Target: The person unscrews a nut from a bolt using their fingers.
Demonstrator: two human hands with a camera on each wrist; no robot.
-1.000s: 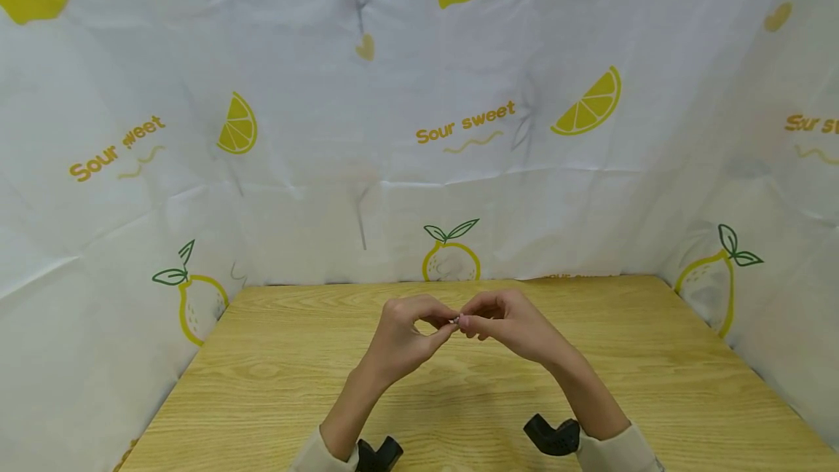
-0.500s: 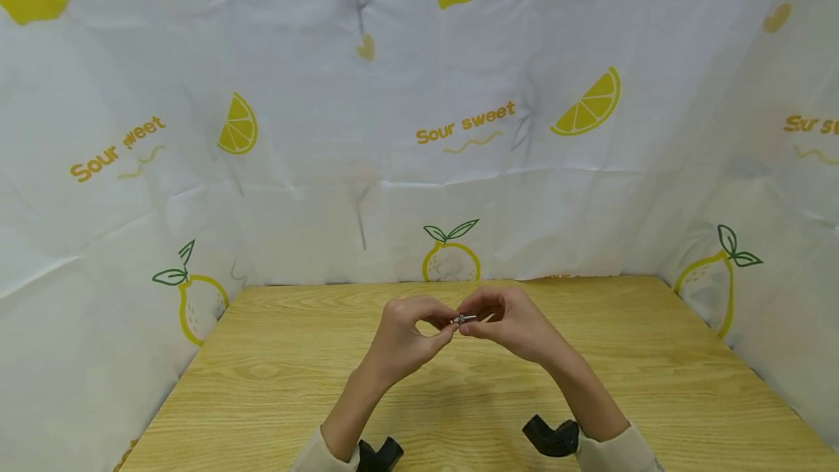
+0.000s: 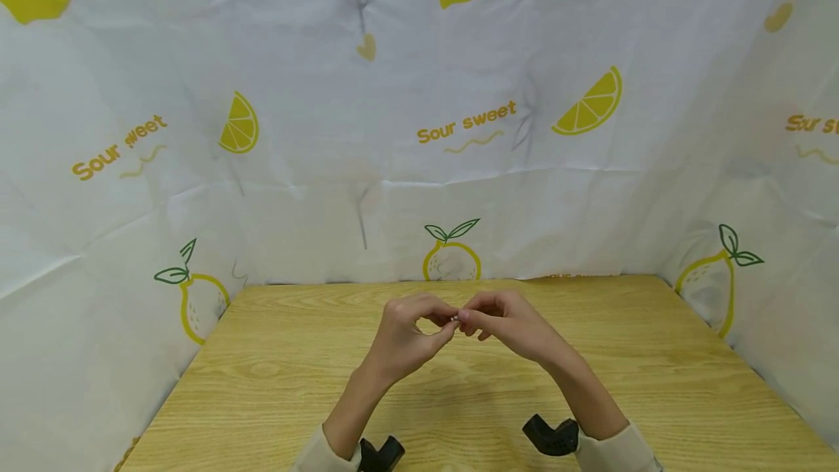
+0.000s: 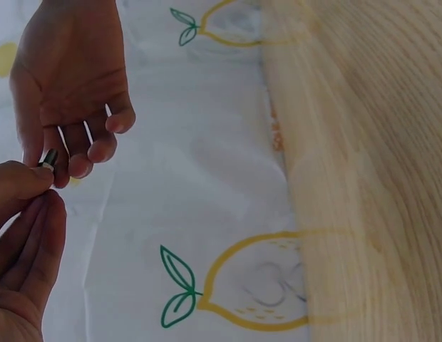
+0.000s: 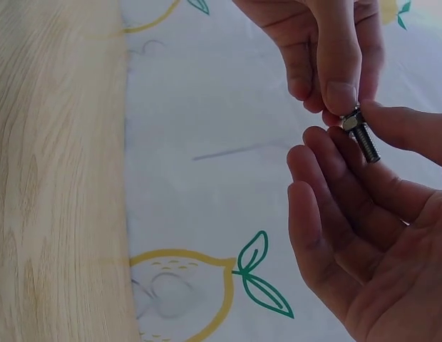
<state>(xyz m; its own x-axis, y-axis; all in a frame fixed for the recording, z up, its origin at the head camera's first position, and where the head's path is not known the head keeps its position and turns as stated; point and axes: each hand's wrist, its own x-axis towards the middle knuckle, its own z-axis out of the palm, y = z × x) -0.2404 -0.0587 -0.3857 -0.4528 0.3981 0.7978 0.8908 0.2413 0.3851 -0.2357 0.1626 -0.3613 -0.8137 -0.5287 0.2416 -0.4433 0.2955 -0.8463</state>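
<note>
A small metal bolt with a threaded shank is held between the two hands, above the table. Around the shank sits a hex nut, close to the left fingertips. My left hand pinches the bolt's end between thumb and fingers, which hide that end. From the other side my right hand grips the nut with thumb and index finger; its other fingers are loosely bent. The threaded end points toward the right palm in the right wrist view. In the head view the fingers cover nearly all of the bolt.
A wood-grain table lies below both hands. White cloth with lemon prints hangs behind it and at both sides. Black camera mounts sit at both wrists, by the cream sleeves.
Half a second ago the right thumb was lower and the bolt showed between the fingers; now the thumb has moved up over it. The left hand has stayed in place.
</note>
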